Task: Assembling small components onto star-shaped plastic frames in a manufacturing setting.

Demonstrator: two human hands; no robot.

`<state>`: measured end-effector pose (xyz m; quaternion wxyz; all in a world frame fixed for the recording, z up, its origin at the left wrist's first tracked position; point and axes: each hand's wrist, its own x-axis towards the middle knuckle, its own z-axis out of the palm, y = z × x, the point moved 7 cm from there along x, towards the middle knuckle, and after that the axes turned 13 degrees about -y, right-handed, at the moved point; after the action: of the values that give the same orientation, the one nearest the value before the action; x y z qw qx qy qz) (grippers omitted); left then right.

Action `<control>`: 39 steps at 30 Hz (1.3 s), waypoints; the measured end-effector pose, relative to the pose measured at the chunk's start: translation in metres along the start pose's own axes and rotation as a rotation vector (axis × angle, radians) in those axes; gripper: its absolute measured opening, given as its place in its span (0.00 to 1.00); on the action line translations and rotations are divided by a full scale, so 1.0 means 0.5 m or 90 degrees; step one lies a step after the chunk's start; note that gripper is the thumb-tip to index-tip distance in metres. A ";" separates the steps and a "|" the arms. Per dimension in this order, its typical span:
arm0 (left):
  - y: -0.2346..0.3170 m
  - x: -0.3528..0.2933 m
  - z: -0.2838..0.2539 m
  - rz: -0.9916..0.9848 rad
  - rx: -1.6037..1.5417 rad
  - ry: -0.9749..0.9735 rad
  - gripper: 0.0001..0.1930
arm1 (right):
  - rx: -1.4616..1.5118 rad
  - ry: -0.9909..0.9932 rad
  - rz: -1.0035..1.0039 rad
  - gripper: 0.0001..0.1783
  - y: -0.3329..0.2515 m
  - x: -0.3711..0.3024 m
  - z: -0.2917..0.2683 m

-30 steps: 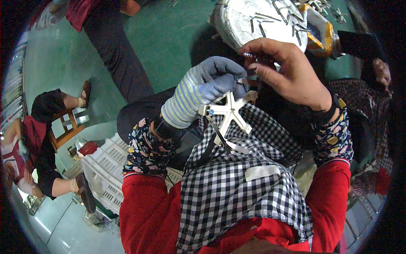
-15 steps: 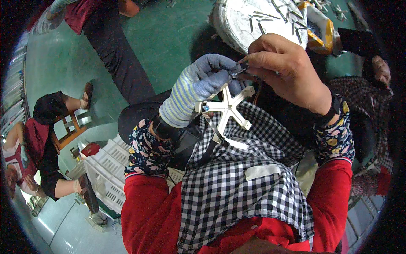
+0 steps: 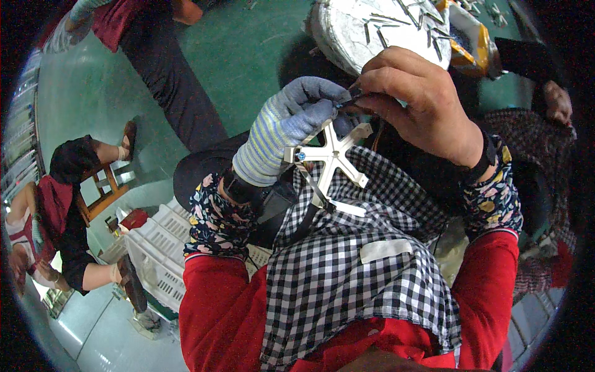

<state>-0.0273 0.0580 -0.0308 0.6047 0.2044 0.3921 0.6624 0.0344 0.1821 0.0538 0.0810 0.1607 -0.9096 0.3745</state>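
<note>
My left hand (image 3: 288,124), in a grey-blue glove with yellow stripes, is closed on one arm of a white five-armed star-shaped bracket (image 3: 335,153). A small blue piece sits at the end of the bracket's left arm, and a thin dark strip (image 3: 310,180) runs from there to the lower arm. Bare and pinched closed, my right hand (image 3: 415,93) meets the left fingertips at the upper arm's end. Between the fingertips is a small dark piece (image 3: 354,98), mostly hidden, whose kind I cannot make out. The bracket hangs above my checked apron (image 3: 359,291).
Beyond my hands stands a round white surface (image 3: 347,31) with several dark metal strips. Beside it is a yellow-edged container (image 3: 480,49). White plastic crates (image 3: 164,254) are at my left. Other people sit to the left and right; another's dark-trousered leg (image 3: 167,80) extends at the upper left.
Both hands stay together at the bracket's upper arm. My right hand has shifted very slightly, and the bracket has barely moved.
</note>
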 end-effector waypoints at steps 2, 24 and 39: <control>-0.001 0.001 -0.002 -0.002 0.022 0.011 0.11 | 0.012 0.001 -0.002 0.09 0.001 -0.001 0.002; 0.002 -0.013 0.023 -0.063 0.177 0.009 0.17 | -0.042 -0.064 0.073 0.09 0.014 -0.009 0.036; 0.021 -0.013 0.012 0.025 0.324 -0.011 0.20 | -0.041 -0.076 0.040 0.11 0.011 -0.008 0.046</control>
<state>-0.0283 0.0540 -0.0178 0.5239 0.3637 0.5370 0.5522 0.0358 0.1706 0.0330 0.0198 0.1515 -0.9291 0.3367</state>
